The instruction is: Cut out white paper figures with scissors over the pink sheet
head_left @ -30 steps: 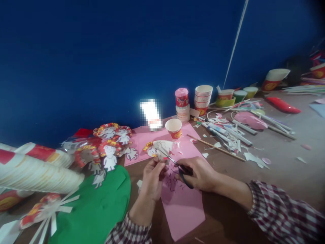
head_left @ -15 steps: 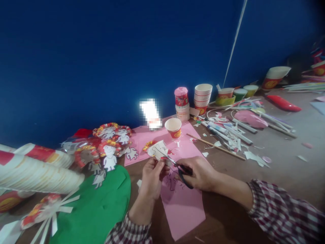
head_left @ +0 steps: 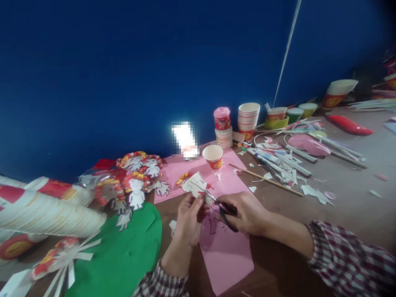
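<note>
Black-handled scissors (head_left: 228,213) are in my right hand (head_left: 251,213), their blades pointing up and left over a white paper cutout (head_left: 196,181) with drawn lines. My left hand (head_left: 191,218) pinches the lower edge of that cutout, close to the blades. Beneath both hands lies pink paper (head_left: 229,264) with dark marks on it. A red and white paper cup (head_left: 213,157) stands just beyond the cutout on another pink sheet (head_left: 168,167).
Stacked paper cups (head_left: 58,210) lie at left beside green paper (head_left: 123,251) and small paper figures (head_left: 136,196). Markers (head_left: 272,161), a wooden stick (head_left: 269,179) and scraps lie at right. Upright cup stacks (head_left: 248,117) stand by the blue wall (head_left: 123,74).
The whole view has shifted slightly, so things appear a little farther right. Both hands keep nearly the same hold on the cutout and scissors.
</note>
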{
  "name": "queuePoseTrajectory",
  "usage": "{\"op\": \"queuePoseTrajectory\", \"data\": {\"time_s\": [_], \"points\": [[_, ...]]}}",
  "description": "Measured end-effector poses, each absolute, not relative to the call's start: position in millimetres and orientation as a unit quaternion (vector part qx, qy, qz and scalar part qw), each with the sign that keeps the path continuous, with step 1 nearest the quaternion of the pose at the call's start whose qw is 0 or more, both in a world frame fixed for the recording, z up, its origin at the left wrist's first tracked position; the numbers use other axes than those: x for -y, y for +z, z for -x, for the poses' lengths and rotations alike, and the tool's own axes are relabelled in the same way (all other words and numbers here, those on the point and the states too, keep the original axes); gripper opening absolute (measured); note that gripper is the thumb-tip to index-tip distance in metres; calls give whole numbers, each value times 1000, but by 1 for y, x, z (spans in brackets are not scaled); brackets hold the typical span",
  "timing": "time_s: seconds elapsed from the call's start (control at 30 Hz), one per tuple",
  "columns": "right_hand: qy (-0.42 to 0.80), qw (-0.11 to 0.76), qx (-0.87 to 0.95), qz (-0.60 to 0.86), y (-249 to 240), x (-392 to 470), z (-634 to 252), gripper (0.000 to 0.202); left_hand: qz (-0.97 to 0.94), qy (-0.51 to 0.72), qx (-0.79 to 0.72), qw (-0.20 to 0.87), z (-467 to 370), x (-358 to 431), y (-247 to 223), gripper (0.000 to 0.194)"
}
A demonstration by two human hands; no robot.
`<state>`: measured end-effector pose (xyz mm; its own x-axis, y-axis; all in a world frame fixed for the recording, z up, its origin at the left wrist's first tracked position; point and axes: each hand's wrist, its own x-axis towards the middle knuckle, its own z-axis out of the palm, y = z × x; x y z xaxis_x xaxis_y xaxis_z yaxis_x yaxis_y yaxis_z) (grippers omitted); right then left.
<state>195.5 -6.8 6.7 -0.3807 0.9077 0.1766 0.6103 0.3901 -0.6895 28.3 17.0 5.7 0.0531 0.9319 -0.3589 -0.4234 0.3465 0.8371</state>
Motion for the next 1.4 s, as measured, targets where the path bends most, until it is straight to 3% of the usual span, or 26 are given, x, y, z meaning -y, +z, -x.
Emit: {"op": "queuePoseTrajectory", "data": {"time_s": [0.53, 1.4], "points": [[237, 266, 800, 482, 9, 8, -195, 13, -301, 524, -491, 627, -24, -21, 6, 32], [237, 286, 793, 482, 7, 9, -195, 15, -247, 539, -465, 657, -23, -22, 4, 31]]}}
